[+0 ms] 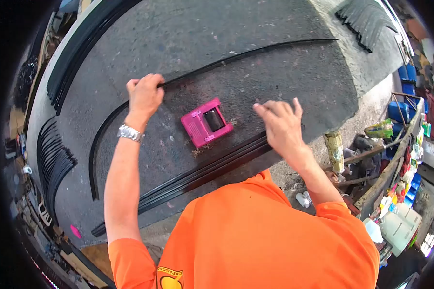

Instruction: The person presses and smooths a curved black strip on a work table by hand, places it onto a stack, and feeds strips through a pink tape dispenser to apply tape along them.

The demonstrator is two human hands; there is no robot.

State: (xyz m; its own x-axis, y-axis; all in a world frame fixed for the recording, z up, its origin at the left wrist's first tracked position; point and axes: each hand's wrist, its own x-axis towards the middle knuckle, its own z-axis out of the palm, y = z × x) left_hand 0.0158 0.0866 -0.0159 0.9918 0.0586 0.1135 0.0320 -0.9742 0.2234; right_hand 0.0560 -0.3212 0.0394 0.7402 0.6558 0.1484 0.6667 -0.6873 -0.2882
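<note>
My left hand (147, 95), with a metal watch on its wrist, is closed on a long thin black strip (217, 64) that curves across the dark table. My right hand (280, 121) is over the near edge of the table, fingers apart, holding nothing. Below and beside it lies a bundle of straight black strips (202, 172) along the near edge. Between my hands sits a pink device (201, 126) with a dark opening, touched by neither hand.
Stacked black strips lie along the table's far left edge (84, 53). Fanned strips (53, 166) are at the left, and another pile (366, 21) is at the upper right. A small pink object (75, 231) lies lower left. Right of the table, a wooden-sided bin (395, 168) holds clutter.
</note>
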